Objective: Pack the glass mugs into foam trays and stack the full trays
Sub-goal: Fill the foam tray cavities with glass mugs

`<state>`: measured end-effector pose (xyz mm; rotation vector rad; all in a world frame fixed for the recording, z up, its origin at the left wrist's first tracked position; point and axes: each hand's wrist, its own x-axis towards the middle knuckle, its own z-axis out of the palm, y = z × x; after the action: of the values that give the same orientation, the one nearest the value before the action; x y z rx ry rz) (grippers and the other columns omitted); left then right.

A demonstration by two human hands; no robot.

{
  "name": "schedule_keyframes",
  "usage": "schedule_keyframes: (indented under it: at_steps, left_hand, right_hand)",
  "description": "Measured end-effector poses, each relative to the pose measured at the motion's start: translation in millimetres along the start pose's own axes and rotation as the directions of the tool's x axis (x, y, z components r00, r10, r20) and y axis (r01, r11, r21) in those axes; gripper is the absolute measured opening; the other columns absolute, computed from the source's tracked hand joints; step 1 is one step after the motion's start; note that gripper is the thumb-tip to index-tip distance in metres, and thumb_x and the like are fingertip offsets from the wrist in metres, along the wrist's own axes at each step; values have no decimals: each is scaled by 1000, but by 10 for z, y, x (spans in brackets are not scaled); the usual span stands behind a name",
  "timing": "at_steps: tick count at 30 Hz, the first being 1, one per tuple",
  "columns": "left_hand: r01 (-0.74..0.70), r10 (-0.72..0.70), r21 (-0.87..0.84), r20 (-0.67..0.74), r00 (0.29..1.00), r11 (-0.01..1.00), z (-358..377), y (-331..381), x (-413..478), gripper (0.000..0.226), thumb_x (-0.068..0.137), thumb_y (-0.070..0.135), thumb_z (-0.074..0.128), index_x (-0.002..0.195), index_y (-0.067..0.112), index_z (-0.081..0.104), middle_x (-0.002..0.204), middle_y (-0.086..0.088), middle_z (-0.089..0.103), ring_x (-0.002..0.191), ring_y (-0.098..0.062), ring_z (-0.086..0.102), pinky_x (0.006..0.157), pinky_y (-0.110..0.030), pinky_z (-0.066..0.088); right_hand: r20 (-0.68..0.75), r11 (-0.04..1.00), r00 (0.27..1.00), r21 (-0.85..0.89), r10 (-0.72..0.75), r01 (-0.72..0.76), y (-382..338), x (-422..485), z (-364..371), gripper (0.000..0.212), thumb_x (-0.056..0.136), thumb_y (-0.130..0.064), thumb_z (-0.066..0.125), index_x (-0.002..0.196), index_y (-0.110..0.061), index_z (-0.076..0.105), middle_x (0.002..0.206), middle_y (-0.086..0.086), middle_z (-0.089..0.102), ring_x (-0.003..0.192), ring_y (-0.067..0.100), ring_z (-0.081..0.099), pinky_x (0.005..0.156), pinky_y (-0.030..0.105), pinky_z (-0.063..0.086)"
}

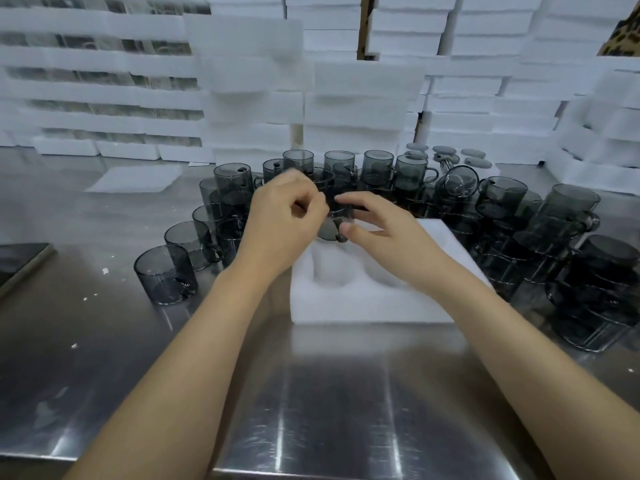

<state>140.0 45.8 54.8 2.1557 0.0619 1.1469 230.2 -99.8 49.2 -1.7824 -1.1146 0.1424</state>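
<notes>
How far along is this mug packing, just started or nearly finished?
Done: stacks of foam trays stand behind the bench, some on the left with glass showing between them. In hand: both hands, left hand and right hand, hold one smoky mug over the open tray, whose visible pockets look empty. Left: dozens of loose mugs crowd the table.

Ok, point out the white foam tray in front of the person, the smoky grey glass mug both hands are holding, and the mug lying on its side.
White foam tray (363, 308): head view, bare front rim.
Smoky grey glass mug (335, 225): head view, body between the hands.
Tipped-over mug (460, 181): head view, open mouth.
</notes>
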Motion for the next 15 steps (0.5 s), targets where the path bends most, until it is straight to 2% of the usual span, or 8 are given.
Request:
schedule_keyframes:
  at_steps: [2,3,5,7,10,12,15]
  left_hand:
    - [54,-51,46,-64,997,997,23,-41,1,10,88,18,59,85,10,65,94,5,55,83,-6,54,69,-16,43]
    - [66,-64,57,-52,997,996,39,-70,-1,8,90,18,59,93,13,65,100,7,54,89,-6,55,71,-15,44]
    - [87,-89,45,63,994,995,89,-139,-16,14,94,19,56,104,14,65,106,5,58,95,-7,56,76,-14,44]
    - [144,-143,10,172,975,990,125,-177,-47,20,98,22,51,108,16,67,108,5,65,97,-4,58,79,-10,42]
    - [201,-183,-93,169,968,975,121,-210,-71,25,100,15,46,112,18,67,107,10,67,103,-1,59,89,-12,43]
    - [214,-192,-127,165,967,968,107,-234,-67,26,99,11,45,118,20,60,103,13,66,101,2,58,92,-17,42]
    - [199,-190,-34,191,963,979,113,-275,-19,25,96,18,45,113,18,64,100,1,66,98,-8,57,87,-29,44]
  right_hand:
    - [14,999,1000,32,-17,17,12,-10,7,27,90,-9,61,109,-28,59,117,-12,59,122,8,51,86,6,44]
    - [22,1000,1000,26,-17,16,18,-12,17,25,89,-10,62,107,-27,58,115,-13,60,120,9,53,90,10,45]
    - [48,999,999,-38,1,0,18,7,20,30,87,-15,66,114,-24,57,116,-13,59,118,9,55,99,20,44]
    - [99,997,995,-79,20,-12,11,43,-18,38,84,-18,71,118,-23,56,114,-15,58,114,7,56,102,24,44]
    - [154,996,987,-83,40,-27,1,65,-83,47,83,-23,72,126,-23,55,127,-12,57,117,3,53,100,20,44]
    - [134,976,991,-215,-9,38,14,37,-60,57,86,-27,67,139,-26,45,146,-10,41,128,-2,39,101,17,40]
    - [136,933,986,-334,-95,136,38,-7,8,57,93,-26,60,145,-22,37,155,-12,23,140,0,21,108,7,17]
